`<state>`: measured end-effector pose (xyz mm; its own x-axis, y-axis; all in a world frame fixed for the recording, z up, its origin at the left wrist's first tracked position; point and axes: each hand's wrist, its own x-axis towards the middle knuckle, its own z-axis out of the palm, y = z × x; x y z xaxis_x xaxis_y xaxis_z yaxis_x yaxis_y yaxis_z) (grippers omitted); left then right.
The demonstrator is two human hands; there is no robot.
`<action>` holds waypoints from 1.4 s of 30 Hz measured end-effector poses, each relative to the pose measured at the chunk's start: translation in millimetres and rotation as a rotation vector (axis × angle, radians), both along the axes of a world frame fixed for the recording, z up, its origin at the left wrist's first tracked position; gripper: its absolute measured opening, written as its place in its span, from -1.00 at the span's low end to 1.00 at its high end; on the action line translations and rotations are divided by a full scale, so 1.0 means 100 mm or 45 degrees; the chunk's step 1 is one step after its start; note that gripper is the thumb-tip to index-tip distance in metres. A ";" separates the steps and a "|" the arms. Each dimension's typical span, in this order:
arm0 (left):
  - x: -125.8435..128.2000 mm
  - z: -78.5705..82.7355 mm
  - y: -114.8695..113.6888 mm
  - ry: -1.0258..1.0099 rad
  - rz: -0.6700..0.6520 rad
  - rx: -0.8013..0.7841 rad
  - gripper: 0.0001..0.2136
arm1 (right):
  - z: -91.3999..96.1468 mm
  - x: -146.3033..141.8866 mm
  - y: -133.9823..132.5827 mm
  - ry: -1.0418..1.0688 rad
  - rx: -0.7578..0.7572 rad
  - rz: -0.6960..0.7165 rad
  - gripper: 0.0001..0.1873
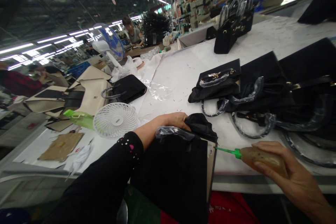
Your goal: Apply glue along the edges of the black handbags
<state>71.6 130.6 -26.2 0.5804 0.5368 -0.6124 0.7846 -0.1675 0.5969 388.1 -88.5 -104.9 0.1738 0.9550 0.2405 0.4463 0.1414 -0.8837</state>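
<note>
A black handbag lies at the table's front edge, partly overhanging it, with a pale strip showing along its right side. Its handle is wrapped in clear plastic. My left hand is closed on the bunched black fabric at the top of the bag; its fingertips are partly hidden. In my right hand is an amber squeeze bottle with a green nozzle. The nozzle tip points left, at or very near the bag's pale edge; I cannot tell if it touches.
Several black handbags with wrapped handles lie on the right; others stand at the back. To the left are a white fan, a green bottle, beige bag pieces and brown board. A co-worker sits farther off.
</note>
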 end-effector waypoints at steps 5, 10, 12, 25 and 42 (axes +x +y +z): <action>-0.02 -0.03 0.00 -0.010 0.009 0.012 -0.87 | 0.05 -0.04 -0.06 -0.035 0.021 0.232 -0.69; -0.04 -0.05 0.00 -0.032 0.015 0.003 -0.85 | 0.01 -0.07 -0.10 -0.028 0.102 0.142 -0.66; -0.05 -0.06 0.01 -0.040 0.010 -0.006 -0.84 | 0.01 -0.08 -0.11 -0.044 0.083 0.250 -0.68; -0.06 -0.08 0.02 -0.071 -0.007 -0.017 -0.82 | 0.08 -0.04 -0.10 -0.053 0.089 0.281 -0.68; -0.06 -0.09 0.01 -0.057 0.009 0.019 -0.79 | 0.02 -0.10 -0.27 -0.225 0.258 0.410 -0.70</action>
<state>65.2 131.8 -35.0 0.6034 0.5499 -0.5775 0.7583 -0.1713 0.6290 377.7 -115.8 -102.6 -0.1863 0.8841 0.4286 0.4931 0.4615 -0.7375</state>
